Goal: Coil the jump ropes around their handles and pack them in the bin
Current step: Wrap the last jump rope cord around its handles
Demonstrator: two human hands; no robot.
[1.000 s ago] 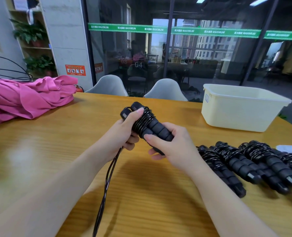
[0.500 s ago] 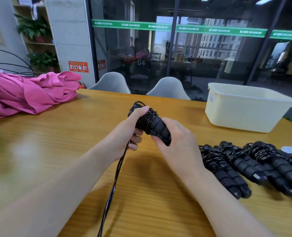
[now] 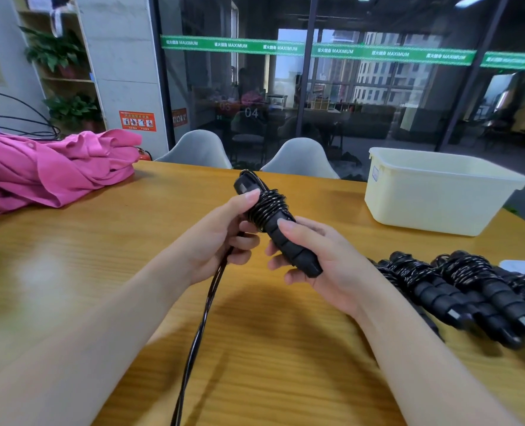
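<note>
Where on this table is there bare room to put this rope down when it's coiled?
Bare wood lies between the pink cloth and the left hand, and between the hands and the bin. It is crowded right of the right hand, where the coiled ropes lie.

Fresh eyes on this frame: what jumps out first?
Dead centre, both hands work a black jump rope: the right hand grips the handles while the left hand holds the coiled end, loose rope trailing down toward the near table edge. At far right lies a row of already coiled ropes, with the cream bin behind them. A pink cloth is heaped at far left.
</note>
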